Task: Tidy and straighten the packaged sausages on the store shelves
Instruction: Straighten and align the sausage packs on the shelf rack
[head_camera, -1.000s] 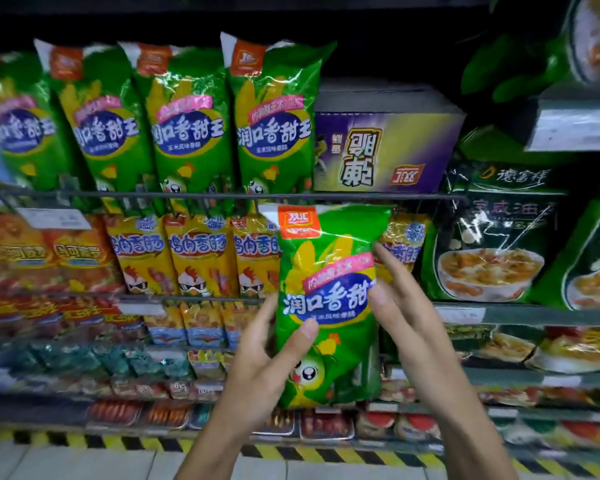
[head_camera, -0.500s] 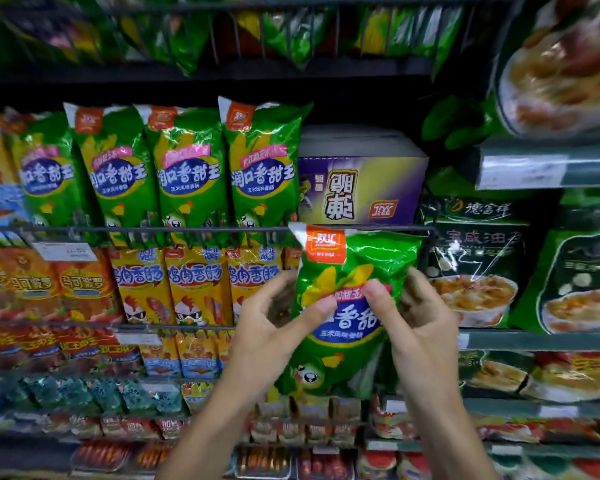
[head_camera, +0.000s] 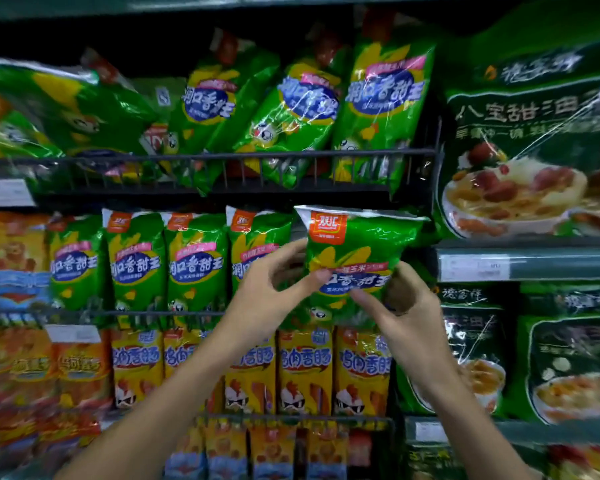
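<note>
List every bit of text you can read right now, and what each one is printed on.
"双汇": orange logo on the held green pack, pinched by left hand and right hand.
"润口香甜王": green packs on shelf.
"鸡肉香肠": yellow packs.
"八宝甜": big green bag.
Price tags: too blurred.

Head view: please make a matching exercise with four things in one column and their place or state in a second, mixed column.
Things:
1. held green pack
2. yellow packs
3. tilted green packs
4. dark green bowl packs

Places or states:
A. right shelves
B. top wire shelf, leaning
C. between left hand and right hand
D. row under both hands

Pairs: 1-C, 2-D, 3-B, 4-A
</note>
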